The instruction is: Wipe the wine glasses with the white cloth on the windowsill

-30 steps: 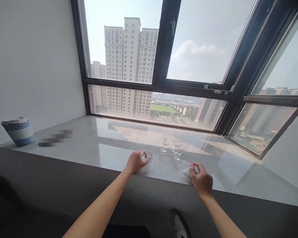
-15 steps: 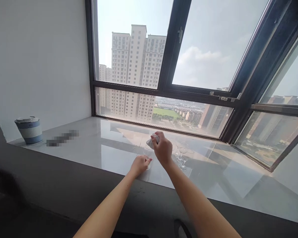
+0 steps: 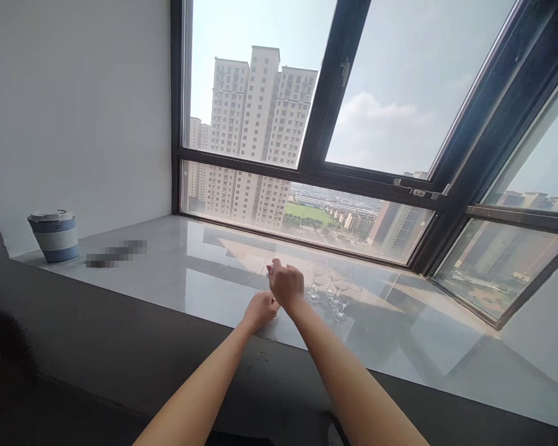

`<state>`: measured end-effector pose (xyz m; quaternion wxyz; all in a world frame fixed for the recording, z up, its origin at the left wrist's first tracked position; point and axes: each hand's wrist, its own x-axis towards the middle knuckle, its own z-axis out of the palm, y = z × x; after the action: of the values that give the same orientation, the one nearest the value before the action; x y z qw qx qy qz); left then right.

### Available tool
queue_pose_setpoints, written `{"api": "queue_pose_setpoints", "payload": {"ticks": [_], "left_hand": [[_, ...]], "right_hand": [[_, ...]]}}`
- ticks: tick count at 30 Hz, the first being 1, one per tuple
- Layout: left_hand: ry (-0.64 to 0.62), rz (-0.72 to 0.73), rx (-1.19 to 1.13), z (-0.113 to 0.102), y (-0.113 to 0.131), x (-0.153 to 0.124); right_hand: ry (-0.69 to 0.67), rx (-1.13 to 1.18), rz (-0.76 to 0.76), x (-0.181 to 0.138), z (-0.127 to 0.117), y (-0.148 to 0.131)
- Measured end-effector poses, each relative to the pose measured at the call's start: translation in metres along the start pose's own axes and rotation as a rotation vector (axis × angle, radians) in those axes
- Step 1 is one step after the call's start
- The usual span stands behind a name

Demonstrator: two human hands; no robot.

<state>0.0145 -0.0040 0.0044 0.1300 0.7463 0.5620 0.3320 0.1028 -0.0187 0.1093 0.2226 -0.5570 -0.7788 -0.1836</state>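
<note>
My left hand is closed round the lower part of a small stemmed glass near the front edge of the ledge. Just a sliver of its clear foot shows beside my fingers. My right hand is curled directly above the left one, over the top of that glass, and covers the bowl. The white cloth seen in it earlier is now hidden behind the hand. Several clear stemmed glasses stand upright in a group to the right of my hands.
A grey glossy window ledge runs across the view. At its left end stands a blue and white lidded cup, with a blurred-out patch next to it. Dark-framed windows rise behind the ledge.
My right hand has moved left and down and turned over the top of the glass, taking the white cloth out of sight. The left hand stays in place.
</note>
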Motion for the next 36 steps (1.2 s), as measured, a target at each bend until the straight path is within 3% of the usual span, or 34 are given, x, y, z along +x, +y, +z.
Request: {"api": "queue_pose_setpoints", "payload": {"ticks": [7, 12, 16, 19, 22, 36], "left_hand": [[0.017, 0.039, -0.031, 0.000, 0.000, 0.000], [0.036, 0.029, -0.031, 0.001, -0.001, 0.001], [0.022, 0.037, -0.034, -0.001, 0.000, 0.000], [0.023, 0.055, -0.046, -0.002, 0.002, -0.001], [0.034, 0.058, -0.056, -0.003, 0.003, -0.002], [0.029, 0.040, -0.020, -0.004, 0.003, -0.002]], "right_hand": [[-0.238, 0.057, -0.018, 0.012, -0.012, 0.003], [-0.296, 0.334, -0.143, 0.010, -0.018, 0.024], [-0.152, 0.468, -0.209, 0.005, -0.018, 0.035], [0.036, 0.437, -0.265, 0.003, -0.017, 0.036], [0.120, 0.336, -0.278, 0.003, -0.016, 0.031], [-0.054, 0.215, -0.205, 0.003, -0.031, 0.019]]}}
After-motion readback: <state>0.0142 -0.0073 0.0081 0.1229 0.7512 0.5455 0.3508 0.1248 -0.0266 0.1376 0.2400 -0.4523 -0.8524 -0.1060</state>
